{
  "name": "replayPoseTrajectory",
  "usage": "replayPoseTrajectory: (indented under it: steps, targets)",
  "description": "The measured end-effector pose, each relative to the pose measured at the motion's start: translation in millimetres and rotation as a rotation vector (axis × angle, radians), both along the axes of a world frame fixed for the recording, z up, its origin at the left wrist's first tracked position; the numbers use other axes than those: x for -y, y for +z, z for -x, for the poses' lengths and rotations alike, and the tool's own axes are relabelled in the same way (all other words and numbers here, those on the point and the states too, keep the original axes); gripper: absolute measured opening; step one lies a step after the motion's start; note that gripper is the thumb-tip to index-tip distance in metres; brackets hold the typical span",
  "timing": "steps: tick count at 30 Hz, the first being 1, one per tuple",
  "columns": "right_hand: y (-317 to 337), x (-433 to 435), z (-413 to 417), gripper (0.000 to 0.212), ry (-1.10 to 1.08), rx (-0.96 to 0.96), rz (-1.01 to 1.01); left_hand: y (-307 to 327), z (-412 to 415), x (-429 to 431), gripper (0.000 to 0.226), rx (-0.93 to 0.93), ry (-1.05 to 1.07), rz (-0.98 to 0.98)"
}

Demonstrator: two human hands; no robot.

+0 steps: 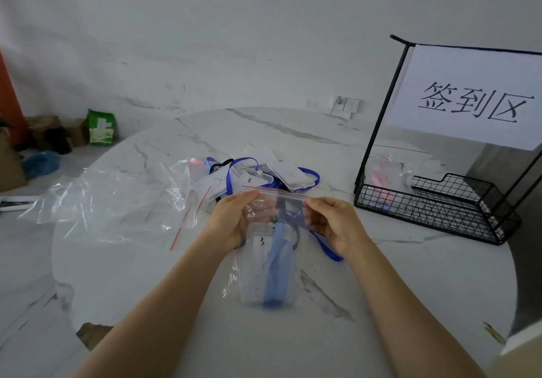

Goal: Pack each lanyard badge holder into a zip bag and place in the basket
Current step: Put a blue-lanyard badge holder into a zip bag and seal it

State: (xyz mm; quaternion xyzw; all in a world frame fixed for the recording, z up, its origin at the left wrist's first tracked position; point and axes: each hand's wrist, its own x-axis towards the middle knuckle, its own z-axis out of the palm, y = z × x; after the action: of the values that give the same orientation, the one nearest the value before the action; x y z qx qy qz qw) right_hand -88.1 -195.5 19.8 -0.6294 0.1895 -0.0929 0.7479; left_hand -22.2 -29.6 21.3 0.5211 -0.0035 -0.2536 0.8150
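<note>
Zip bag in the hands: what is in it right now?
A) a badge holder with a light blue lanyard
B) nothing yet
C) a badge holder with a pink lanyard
A: through the clear zip bag, pinched at its top strip by the left hand and right hand, a badge holder and a light blue lanyard show inside.
</note>
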Motion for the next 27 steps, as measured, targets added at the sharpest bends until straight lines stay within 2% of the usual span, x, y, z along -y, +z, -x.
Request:
replayPoseTrajectory:
  steps: [4, 7, 19, 27]
  targets:
    - [1.0, -2.0, 1.2, 0.016, 0.044, 0.012, -0.052, -0.6, 4.4, 2.6, 0.015, 0.046, 0.052, -0.036]
    - [1.7, -7.6, 0.7, 0.016, 0.043, 0.003, -0.020, 1.4, 9.8, 5.2, 0.021, 0.085, 0.051, -0.030]
    - [-0.7, -10.0, 0.0, 0.013, 0.022, -0.006, 0.022, 1.8, 13.1, 3.8, 0.016, 0.121, -0.009, -0.126]
    - [1.1, 0.6, 3.4, 0.015, 0.075, -0.014, -0.097, 3.3, 12.8, 2.9, 0.015, 0.114, 0.009, -0.124]
